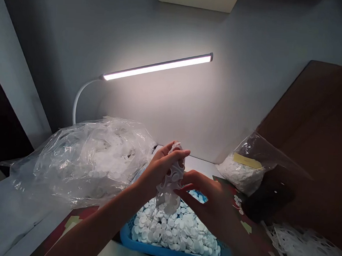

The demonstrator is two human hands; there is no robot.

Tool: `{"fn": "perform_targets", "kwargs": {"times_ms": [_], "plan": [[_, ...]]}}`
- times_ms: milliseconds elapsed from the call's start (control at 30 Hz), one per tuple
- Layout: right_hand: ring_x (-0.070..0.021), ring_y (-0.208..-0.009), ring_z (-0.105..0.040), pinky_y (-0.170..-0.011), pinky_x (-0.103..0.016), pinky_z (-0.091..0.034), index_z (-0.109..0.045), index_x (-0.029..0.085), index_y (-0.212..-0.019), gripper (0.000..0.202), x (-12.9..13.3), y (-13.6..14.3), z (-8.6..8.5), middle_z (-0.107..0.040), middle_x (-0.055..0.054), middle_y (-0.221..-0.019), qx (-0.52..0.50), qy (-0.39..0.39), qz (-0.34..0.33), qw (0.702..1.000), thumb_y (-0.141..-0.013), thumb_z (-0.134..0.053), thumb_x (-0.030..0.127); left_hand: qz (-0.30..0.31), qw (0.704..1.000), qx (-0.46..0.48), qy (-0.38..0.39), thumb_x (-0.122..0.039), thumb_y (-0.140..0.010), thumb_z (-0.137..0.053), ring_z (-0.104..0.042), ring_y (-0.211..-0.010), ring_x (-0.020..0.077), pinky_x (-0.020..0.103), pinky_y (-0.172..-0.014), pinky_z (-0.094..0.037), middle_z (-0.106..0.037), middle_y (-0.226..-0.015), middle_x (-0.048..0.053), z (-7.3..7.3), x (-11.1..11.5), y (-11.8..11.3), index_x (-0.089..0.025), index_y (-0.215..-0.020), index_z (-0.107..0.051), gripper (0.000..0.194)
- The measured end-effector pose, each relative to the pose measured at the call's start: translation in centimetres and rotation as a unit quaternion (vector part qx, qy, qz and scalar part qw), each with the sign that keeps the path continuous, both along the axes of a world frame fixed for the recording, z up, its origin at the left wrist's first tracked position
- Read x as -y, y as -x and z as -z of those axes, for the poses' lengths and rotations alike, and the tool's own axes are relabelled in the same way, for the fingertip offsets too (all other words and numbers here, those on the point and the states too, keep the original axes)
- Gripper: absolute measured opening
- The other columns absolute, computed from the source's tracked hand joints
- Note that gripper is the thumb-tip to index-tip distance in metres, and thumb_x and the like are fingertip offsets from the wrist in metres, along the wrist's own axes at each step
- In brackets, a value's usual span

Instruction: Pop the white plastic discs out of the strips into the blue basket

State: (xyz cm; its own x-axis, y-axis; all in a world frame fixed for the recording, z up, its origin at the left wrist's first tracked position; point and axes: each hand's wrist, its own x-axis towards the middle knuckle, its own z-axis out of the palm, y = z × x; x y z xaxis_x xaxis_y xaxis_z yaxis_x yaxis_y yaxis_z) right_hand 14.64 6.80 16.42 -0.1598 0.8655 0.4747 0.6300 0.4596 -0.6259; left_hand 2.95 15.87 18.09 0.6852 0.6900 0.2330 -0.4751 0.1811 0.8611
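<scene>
My left hand [167, 159] is closed around a white sheet with round holes [174, 177], held upright over a blue basket [162, 250]. Some round pieces still sit in the sheet, and its lower end looks translucent. Beside the sheet's right edge is my right hand [203, 194], fingers bent and apart, the fingertips at or very near the sheet. Whether they pinch a piece is not clear. Many small white discs [178, 232] fill the basket below both hands.
A large clear plastic bag [95, 165] of white pieces lies at the left, under a lit lamp [160, 67]. At the right stand a smaller bag [241, 172] with a yellow label and a pile of punched white sheets [305, 250]. Several loose discs [238, 203] lie right of the basket.
</scene>
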Motion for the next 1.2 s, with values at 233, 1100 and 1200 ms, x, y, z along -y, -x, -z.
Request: {"fn": "perform_targets", "kwargs": {"times_ms": [233, 1100, 1200], "plan": [[-0.0103, -0.065, -0.055, -0.061, -0.023, -0.045, -0.051, 0.023, -0.090, 0.015, 0.6, 0.3, 0.1, -0.059, 0.003, -0.078, 0.073, -0.004, 0.048, 0.996, -0.082, -0.049, 0.011, -0.044, 0.998, -0.017, 0.032, -0.029, -0.072, -0.060, -0.033, -0.037, 0.0037, 0.017, -0.035, -0.024, -0.039, -0.050, -0.007, 0.7, -1.4, -0.8, -0.019, -0.061, -0.036, 0.028], [-0.0071, -0.049, -0.039, -0.044, -0.018, -0.032, -0.041, 0.020, -0.071, 0.027, 0.2, -0.9, -1.3, -0.043, 0.005, -0.062, -0.336, 0.115, 0.048, 0.933, -0.079, -0.055, 0.042, 0.023, 0.995, -0.097, -0.026, -0.032, -0.073, -0.062, -0.035, -0.039, 0.0032, 0.016, -0.034, -0.023, -0.045, -0.059, -0.006, -1.6, 0.1, 1.3, -0.020, -0.081, -0.042, 0.024], [-0.0069, -0.045, -0.033, -0.041, -0.018, -0.025, -0.038, 0.020, -0.068, 0.032, 0.7, -0.8, -1.4, -0.038, 0.006, -0.056, -0.327, 0.104, 0.066, 0.937, -0.079, -0.053, 0.046, 0.066, 0.982, -0.153, -0.090, -0.039, -0.076, -0.058, -0.038, -0.040, 0.0045, 0.017, -0.035, -0.026, -0.048, -0.064, -0.004, -1.3, 0.3, 1.3, -0.022, -0.095, -0.044, 0.029]]}}
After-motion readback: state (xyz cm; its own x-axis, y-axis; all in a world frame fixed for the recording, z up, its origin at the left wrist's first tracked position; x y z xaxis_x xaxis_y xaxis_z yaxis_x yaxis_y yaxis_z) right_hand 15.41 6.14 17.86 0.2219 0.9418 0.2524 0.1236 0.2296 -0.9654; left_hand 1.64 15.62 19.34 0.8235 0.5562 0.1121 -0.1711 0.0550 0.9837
